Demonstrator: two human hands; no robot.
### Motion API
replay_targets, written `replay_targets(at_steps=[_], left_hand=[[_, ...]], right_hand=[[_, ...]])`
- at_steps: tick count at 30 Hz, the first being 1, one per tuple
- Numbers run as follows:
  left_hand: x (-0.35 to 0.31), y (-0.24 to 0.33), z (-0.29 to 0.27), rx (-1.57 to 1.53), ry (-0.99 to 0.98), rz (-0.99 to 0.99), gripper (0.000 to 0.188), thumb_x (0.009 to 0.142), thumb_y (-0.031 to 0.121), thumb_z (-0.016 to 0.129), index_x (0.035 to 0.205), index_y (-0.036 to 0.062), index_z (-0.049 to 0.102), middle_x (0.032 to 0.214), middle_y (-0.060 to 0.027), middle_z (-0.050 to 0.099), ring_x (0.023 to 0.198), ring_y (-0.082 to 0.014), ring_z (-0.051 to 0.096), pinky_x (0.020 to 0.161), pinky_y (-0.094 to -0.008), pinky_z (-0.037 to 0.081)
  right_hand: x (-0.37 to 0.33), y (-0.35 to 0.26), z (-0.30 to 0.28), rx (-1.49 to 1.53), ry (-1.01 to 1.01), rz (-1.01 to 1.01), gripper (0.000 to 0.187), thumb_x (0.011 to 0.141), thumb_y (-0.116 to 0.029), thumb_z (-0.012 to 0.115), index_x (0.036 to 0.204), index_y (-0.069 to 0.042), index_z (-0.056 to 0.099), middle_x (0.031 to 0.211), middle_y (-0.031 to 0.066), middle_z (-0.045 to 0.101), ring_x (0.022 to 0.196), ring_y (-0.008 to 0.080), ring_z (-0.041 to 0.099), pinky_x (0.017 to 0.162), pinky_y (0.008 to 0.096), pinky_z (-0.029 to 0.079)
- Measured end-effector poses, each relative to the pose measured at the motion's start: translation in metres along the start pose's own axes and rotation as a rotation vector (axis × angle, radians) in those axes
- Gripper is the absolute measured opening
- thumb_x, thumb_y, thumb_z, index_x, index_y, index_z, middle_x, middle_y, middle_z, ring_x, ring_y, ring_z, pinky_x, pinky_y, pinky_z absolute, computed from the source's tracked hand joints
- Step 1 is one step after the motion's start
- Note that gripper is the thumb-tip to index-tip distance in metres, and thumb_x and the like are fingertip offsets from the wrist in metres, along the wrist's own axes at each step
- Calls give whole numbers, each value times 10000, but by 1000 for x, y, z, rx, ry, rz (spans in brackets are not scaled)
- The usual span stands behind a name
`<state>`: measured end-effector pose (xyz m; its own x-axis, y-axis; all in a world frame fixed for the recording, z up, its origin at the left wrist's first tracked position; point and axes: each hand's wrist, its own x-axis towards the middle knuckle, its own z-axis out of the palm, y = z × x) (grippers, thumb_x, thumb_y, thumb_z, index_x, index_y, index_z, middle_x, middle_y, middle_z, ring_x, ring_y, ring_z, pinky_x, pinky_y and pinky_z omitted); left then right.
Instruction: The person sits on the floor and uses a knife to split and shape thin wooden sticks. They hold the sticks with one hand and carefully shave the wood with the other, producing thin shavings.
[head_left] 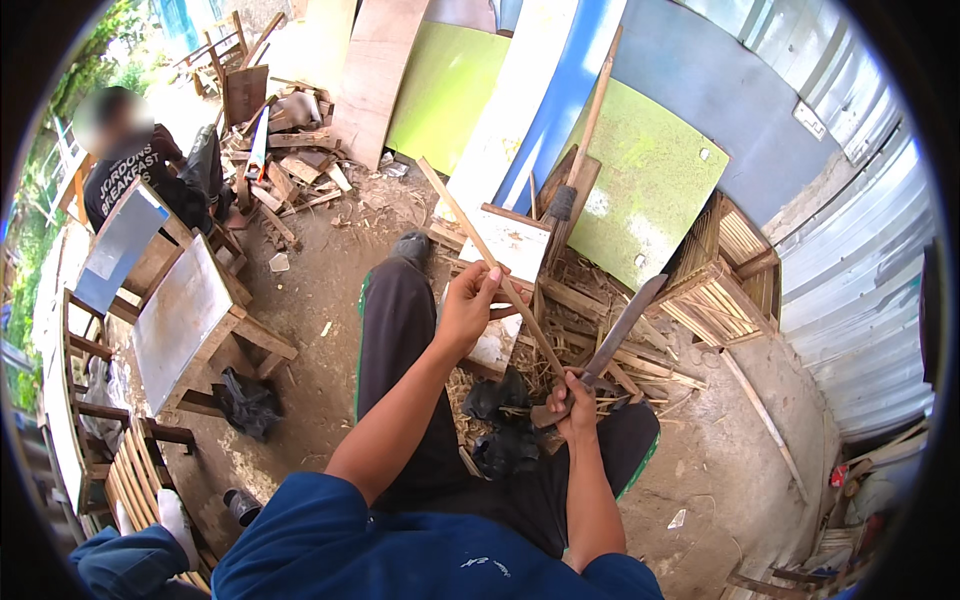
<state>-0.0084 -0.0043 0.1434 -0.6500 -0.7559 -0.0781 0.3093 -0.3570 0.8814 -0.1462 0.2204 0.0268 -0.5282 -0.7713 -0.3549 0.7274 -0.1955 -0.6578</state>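
My left hand (470, 308) pinches a long, thin strip of wood (456, 208) that slants from upper left down toward my right hand (576, 404). The fingers of my right hand are wrapped round the handle of a machete (625, 325), its broad dark blade pointing up and to the right. The strip's lower end reaches the fingers of my right hand; whether they grip it too is unclear. Beneath my hands, between my legs, stands a low bench with a worn white top (512, 240). Black plastic bags (500, 450) lie by my right leg.
Split wood pieces (590, 300) litter the ground beyond the bench. A person (135, 170) sits at far left near a scrap-wood pile (290, 165) with a handsaw (258, 145). Low wooden tables (185, 325) stand left. A slatted bamboo crate (715, 300) and corrugated metal wall (860, 300) are right.
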Motion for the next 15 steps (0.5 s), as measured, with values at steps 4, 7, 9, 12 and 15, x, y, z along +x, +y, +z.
replay_targets(at_steps=[4, 7, 9, 12, 15], left_hand=[[1, -2, 2, -12, 78, 48, 233, 1086, 235, 556, 1146, 9, 561, 962, -137, 714, 899, -250, 761, 771, -391, 660], [3, -4, 0, -27, 161, 82, 219, 1060, 228, 611, 1089, 14, 570, 860, -109, 693, 790, -217, 750, 682, -358, 659], [4, -5, -4, -31, 186, 112, 223, 1057, 230, 617, 1085, 13, 572, 846, -103, 683, 769, -210, 742, 668, -357, 654], [7, -6, -12, -64, 239, 121, 250, 1066, 253, 603, 1091, 4, 583, 830, -107, 672, 709, -187, 711, 625, -341, 626], [6, -2, -19, -89, 271, 61, 266, 1076, 258, 579, 1152, 6, 615, 824, -97, 664, 655, -153, 669, 569, -303, 572]], right_hand=[[-7, -7, 5, 19, -25, -33, 169, 987, -153, 690, 1114, -50, 647, 612, 63, 546, 448, 173, 494, 459, 336, 428], [-12, -12, 13, 26, -77, -58, 137, 997, -155, 673, 1091, -55, 662, 561, 42, 513, 425, 166, 478, 451, 336, 423], [-15, -16, 19, 25, -124, -79, 128, 1007, -163, 659, 1081, -59, 668, 543, 32, 499, 414, 161, 469, 444, 336, 420], [-20, -22, 29, 60, -209, -90, 146, 1023, -183, 637, 1080, -51, 660, 541, 32, 493, 415, 157, 468, 439, 333, 419], [-24, -25, 42, 66, -311, -121, 171, 1030, -192, 628, 1089, -33, 649, 551, 36, 493, 413, 159, 466, 440, 327, 427]])
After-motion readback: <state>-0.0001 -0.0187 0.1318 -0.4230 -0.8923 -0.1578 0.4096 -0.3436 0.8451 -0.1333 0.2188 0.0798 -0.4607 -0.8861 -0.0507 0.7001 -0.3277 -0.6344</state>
